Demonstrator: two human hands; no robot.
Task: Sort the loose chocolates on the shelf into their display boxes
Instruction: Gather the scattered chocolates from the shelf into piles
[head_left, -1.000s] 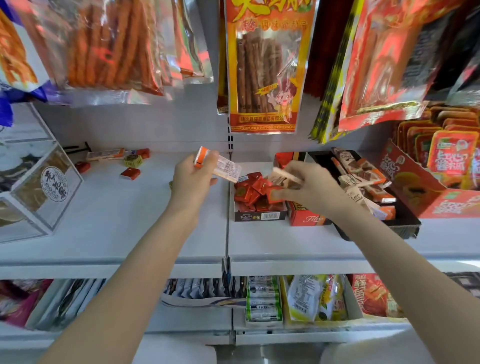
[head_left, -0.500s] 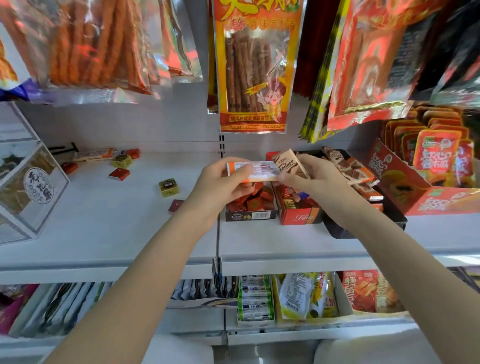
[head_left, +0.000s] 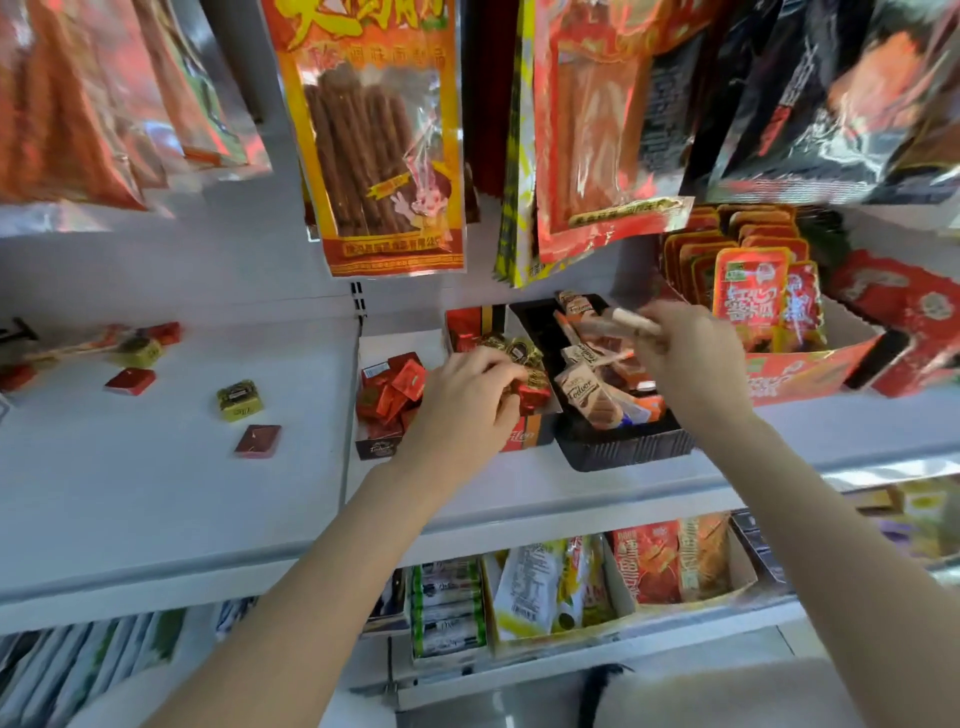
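Observation:
My right hand (head_left: 691, 364) pinches a blurred pale-and-orange chocolate bar (head_left: 626, 321) above the black tray (head_left: 623, 449), which holds several similar bars. My left hand (head_left: 465, 405) hovers over the red box (head_left: 527, 440) of gold and red wrapped pieces, fingers curled down; whether they hold anything is hidden. To its left a small dark box (head_left: 376, 449) is full of red squares. Loose on the white shelf (head_left: 156, 493) lie a gold piece (head_left: 239, 399), a dark red square (head_left: 258, 440), a red square (head_left: 130, 381) and several more at the far left (head_left: 139, 352).
Hanging snack packs (head_left: 374, 140) crowd the space above the shelf. A red display carton of packets (head_left: 810, 374) stands right of the black tray. The lower shelf holds more packets in boxes (head_left: 545, 597).
The orange-and-white bar passed from my left hand to my right. My right hand carried the bars right over the black tray; my left hand dropped to the red box.

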